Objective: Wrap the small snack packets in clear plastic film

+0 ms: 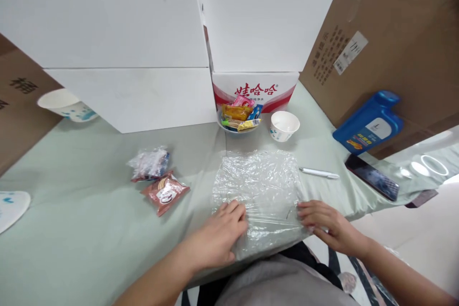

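Note:
A crinkled clear plastic bag (263,181) lies spread flat at the front edge of the table, with straight creases running across its lower part. My left hand (224,234) is at its lower left side, fingers curled down onto the film. On the opposite side, my right hand (328,224) has its fingers over the edge and the thumb below, gripping the plastic. The film looks pulled taut between both hands. The left fingertips are partly hidden.
Left lie a brown snack packet (167,193) and a clear-wrapped packet (148,163). Behind the bag stand a bowl of wrapped snacks (238,119) and a paper cup (284,125). A pen (319,172), phone (372,177) and blue bottle (371,122) are right. Boxes (256,91) border the back.

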Tool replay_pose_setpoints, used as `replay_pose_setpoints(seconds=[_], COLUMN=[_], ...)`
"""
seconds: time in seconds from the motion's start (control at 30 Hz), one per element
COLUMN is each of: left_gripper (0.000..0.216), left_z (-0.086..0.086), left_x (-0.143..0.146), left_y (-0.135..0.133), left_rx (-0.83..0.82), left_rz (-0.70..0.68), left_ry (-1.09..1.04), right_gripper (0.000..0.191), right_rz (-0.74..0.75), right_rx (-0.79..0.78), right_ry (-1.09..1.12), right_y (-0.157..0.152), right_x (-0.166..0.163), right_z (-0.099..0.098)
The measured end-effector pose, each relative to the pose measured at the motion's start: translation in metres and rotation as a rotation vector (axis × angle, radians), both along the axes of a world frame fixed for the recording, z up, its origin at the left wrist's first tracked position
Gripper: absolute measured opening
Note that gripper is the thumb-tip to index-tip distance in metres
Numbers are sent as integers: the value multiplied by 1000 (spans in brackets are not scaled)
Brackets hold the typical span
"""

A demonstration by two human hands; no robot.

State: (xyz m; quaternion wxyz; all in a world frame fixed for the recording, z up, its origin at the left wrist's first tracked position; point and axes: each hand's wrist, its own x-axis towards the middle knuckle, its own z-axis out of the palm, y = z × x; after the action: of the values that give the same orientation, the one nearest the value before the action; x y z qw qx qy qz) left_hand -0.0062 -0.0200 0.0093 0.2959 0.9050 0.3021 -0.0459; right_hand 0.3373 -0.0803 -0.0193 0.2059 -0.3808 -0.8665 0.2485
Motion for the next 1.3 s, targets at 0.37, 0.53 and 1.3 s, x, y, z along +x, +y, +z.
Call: replay_pose_setpoints(seconds=[0.37, 0.53, 1.3], left_gripper=[5, 18, 72], left_z=[14, -9, -43], left_x=[-29, -30, 13], left_y=[34, 55, 34], left_rx=[-644, -267, 340], left_rz=[292, 767, 170], left_ry=[-361, -515, -7], right_gripper=[34, 29, 31], right_rz=[-537, -747, -757], right_rx=[-335, -67, 222], right_ry=[304, 127, -527], right_y=[49, 89, 122], right_x=[-32, -52, -64], right_z=[-2, -10, -31])
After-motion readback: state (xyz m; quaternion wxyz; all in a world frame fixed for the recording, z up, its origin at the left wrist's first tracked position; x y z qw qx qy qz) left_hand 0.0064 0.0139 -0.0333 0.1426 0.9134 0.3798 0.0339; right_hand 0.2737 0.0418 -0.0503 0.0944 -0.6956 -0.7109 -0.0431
